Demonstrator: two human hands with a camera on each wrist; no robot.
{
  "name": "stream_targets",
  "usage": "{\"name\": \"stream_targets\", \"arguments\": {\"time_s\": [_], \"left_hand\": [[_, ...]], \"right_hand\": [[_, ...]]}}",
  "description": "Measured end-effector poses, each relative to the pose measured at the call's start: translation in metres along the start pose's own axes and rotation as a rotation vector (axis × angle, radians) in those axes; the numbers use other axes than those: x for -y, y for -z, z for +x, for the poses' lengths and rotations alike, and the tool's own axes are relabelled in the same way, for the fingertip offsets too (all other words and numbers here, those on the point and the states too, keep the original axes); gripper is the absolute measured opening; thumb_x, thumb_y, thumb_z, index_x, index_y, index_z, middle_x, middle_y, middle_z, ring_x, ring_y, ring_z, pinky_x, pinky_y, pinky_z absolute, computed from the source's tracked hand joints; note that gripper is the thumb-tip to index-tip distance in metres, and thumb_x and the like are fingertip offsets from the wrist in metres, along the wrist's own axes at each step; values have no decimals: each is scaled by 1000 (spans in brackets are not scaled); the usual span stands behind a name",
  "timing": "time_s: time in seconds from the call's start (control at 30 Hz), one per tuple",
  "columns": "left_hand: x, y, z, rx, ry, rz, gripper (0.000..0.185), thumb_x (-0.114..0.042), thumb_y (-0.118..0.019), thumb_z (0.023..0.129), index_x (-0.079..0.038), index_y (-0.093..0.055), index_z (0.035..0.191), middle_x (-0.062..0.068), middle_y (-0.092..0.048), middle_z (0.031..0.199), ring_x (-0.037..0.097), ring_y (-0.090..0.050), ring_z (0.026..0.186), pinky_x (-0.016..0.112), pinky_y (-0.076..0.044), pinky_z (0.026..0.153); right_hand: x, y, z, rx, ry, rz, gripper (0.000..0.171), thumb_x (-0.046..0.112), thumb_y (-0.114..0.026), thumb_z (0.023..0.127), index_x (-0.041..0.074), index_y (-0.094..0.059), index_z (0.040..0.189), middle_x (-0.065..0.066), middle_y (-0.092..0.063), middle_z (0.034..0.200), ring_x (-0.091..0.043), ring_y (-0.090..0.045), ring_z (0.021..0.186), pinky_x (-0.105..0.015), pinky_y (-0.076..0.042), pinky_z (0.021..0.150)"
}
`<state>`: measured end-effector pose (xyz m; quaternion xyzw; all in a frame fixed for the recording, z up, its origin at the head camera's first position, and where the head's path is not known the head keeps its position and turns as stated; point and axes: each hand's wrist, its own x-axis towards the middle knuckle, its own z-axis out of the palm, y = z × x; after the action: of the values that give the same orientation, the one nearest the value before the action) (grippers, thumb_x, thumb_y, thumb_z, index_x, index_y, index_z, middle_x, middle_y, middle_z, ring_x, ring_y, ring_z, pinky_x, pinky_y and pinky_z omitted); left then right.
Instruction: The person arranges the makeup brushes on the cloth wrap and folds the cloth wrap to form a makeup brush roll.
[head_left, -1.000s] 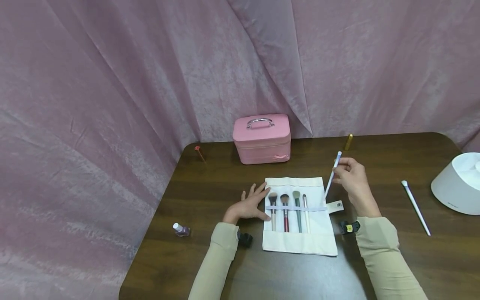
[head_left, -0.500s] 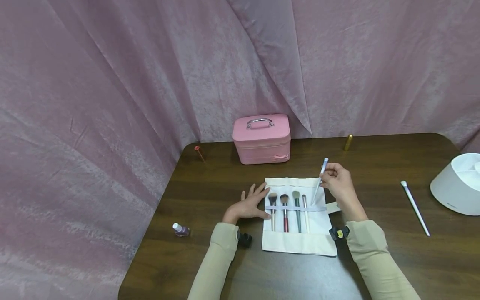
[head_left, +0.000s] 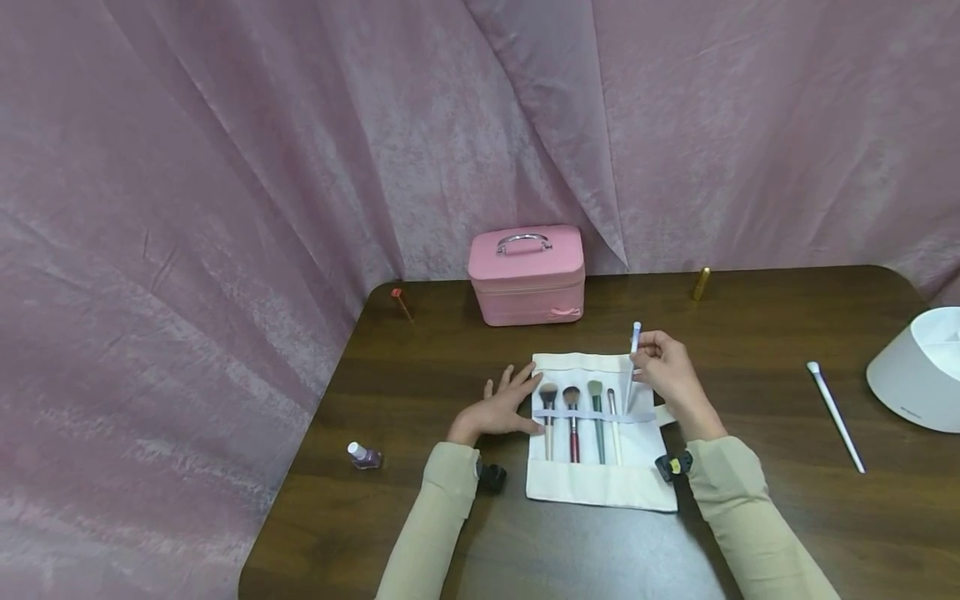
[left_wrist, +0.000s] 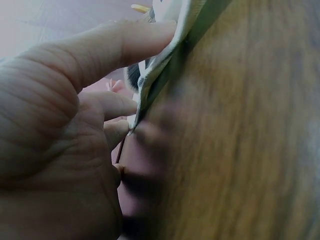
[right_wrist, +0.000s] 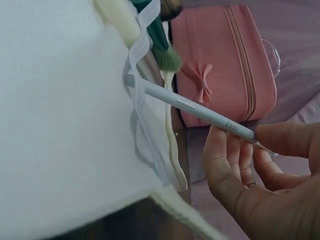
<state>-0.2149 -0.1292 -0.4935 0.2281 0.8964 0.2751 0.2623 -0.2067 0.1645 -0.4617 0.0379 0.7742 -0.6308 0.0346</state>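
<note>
A white cloth brush roll (head_left: pixel 600 485) lies unrolled, with several makeup brushes (head_left: pixel 573 425) under its elastic band (right_wrist: pixel 136 102). My right hand (head_left: pixel 669 377) pinches a slim makeup brush with a pale handle (right_wrist: pixel 200 111) between thumb and fingers. It slants with its bristle end up, and the lower handle end is at the elastic, to the right of the other brushes; in the right wrist view the band crosses over that tip. My left hand (head_left: pixel 497 413) rests with spread fingers on the roll's left edge, its thumb (left_wrist: pixel 150 40) lying on the cloth.
A pink vanity case (head_left: pixel 527 279) stands at the back. Another white brush (head_left: pixel 836 417) and a white round container (head_left: pixel 911 375) are on the right. A nail polish bottle (head_left: pixel 364 456), a red-tipped tube (head_left: pixel 402 304) and a gold tube (head_left: pixel 701 284) stand around the wooden table (head_left: pixel 315 533).
My right hand has moved left with the brush, from beside the roll's right edge to over the roll, bringing the handle end to the elastic. The left hand stays in place.
</note>
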Motion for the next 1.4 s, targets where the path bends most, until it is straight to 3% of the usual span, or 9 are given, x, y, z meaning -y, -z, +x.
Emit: {"name": "stream_targets", "arguments": {"time_s": [0.27, 0.6, 1.0, 1.4], "left_hand": [[-1, 2, -1, 6, -18, -18, 88, -29, -71, 94, -18, -18, 164, -3, 4, 170, 29, 17, 152, 60, 12, 116], [2, -2, -1, 13, -26, 9, 92, -23, -72, 91, -18, -16, 164, -2, 5, 170, 30, 16, 153, 62, 9, 117], [2, 0, -1, 9, -45, 0, 95, -20, -76, 90, -14, -17, 164, -1, 5, 170, 32, 16, 152, 63, 8, 116], [0, 1, -2, 8, -53, -10, 94, -18, -75, 89, -13, -17, 163, -2, 5, 170, 32, 16, 152, 65, 8, 115]], "right_hand": [[-3, 0, 1, 49, -40, -69, 35, 3, -47, 102, -16, -44, 132, -20, -53, 108, -23, -54, 88, -26, -54, 70], [-5, -3, -1, 120, -136, -136, 42, 7, -47, 99, -10, -42, 137, -24, -56, 110, -29, -56, 90, -31, -56, 74], [-5, -2, 0, 109, -145, -177, 30, 19, -46, 107, -8, -53, 119, -19, -59, 97, -22, -60, 78, -31, -58, 68], [-7, -1, -1, 157, -144, -241, 17, 7, -54, 101, -8, -54, 108, -12, -61, 75, -18, -60, 62, -30, -53, 58]]}}
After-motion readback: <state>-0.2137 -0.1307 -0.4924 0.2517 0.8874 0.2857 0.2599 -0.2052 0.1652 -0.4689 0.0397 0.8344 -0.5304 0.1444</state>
